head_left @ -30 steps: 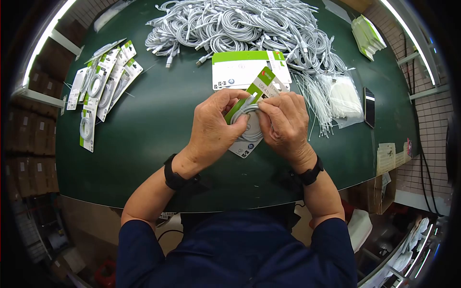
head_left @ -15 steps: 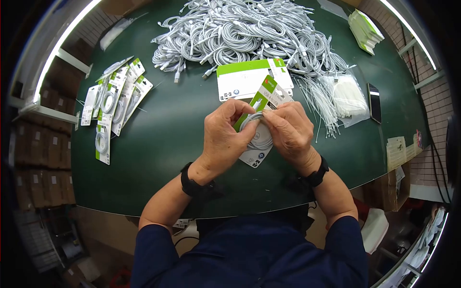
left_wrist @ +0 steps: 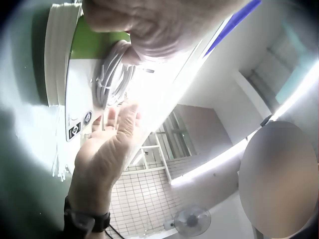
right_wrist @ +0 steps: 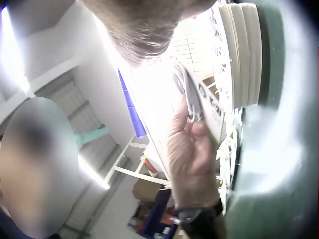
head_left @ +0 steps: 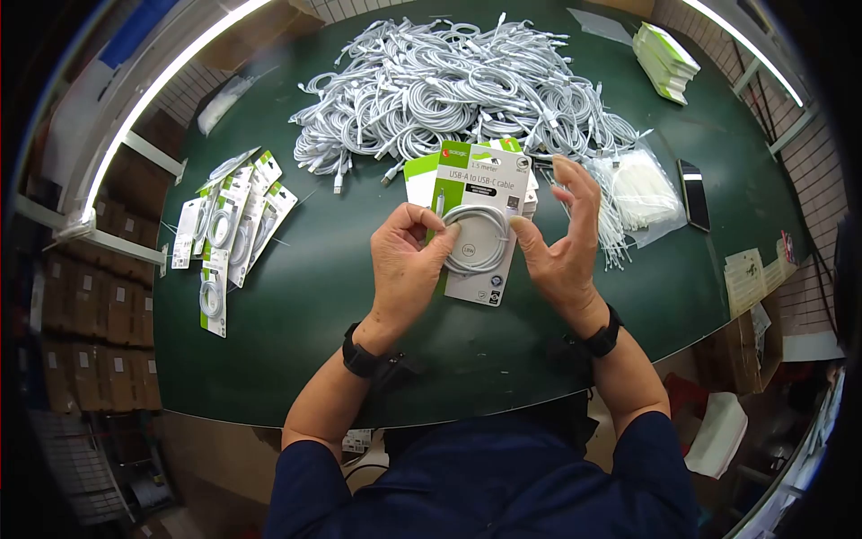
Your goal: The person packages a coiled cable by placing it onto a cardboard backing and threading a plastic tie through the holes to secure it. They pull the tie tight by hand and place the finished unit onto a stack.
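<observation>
In the head view, my left hand (head_left: 402,269) pinches a white and green packaging card (head_left: 485,180) by its left side, with the thumb over a coiled white USB cable (head_left: 476,268). The coil lies against the front of the card, which is tilted up to face me and printed "USB-A to USB-C cable". My right hand (head_left: 567,260) is at the card's right edge, its thumb tip by the coil and its fingers raised and spread. The left wrist view shows the coil (left_wrist: 107,82) side-on against the card. Behind the card sits a stack of flat cards (head_left: 419,180).
A big heap of white cables (head_left: 449,99) covers the back of the green table (head_left: 296,359). Carded cables (head_left: 215,234) lie at left. Loose zip ties (head_left: 613,234), a bag of ties (head_left: 646,198), a phone (head_left: 693,196) and another card stack (head_left: 664,63) are at right.
The card has turned more upright to face me. My right hand has let go of the cable and spread its fingers, while my left hand keeps its pinch.
</observation>
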`<state>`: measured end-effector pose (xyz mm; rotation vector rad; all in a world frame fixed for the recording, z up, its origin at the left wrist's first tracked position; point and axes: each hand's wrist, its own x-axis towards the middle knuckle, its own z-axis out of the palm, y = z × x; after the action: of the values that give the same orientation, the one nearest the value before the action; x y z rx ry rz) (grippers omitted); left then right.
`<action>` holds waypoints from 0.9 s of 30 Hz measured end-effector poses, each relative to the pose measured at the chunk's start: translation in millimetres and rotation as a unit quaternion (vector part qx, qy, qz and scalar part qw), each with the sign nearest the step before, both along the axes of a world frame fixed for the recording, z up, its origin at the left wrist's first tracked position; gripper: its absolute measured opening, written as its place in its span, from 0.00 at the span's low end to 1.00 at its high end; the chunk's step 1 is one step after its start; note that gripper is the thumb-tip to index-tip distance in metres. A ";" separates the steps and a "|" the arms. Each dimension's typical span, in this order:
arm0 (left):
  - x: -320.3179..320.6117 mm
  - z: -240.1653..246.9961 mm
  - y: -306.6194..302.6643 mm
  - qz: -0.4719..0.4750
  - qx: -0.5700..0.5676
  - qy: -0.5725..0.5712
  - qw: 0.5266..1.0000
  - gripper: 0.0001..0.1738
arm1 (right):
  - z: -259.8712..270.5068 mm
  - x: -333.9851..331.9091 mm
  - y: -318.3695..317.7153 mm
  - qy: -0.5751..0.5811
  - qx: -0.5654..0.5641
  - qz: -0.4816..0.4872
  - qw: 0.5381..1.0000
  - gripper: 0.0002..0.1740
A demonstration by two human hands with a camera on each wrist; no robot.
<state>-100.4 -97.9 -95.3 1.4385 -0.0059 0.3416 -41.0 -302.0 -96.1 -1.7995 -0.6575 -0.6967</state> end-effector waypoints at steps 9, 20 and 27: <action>8.1 -9.4 -16.4 -0.014 0.008 -0.039 0.999 0.09 | -18.0 -4.8 9.2 0.389 0.237 0.272 0.848 0.23; -0.6 22.4 -2.9 -0.046 0.376 -0.112 0.919 0.19 | -15.3 7.6 -1.5 0.389 0.282 0.261 0.837 0.21; -5.6 36.6 -4.1 -0.051 0.594 -0.234 0.768 0.21 | -16.9 4.6 -0.9 0.413 0.261 0.260 0.833 0.19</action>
<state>-106.0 -102.1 -58.7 2.5525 -0.8471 0.6574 -36.4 -302.9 -113.0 -1.1456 -0.2802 0.2812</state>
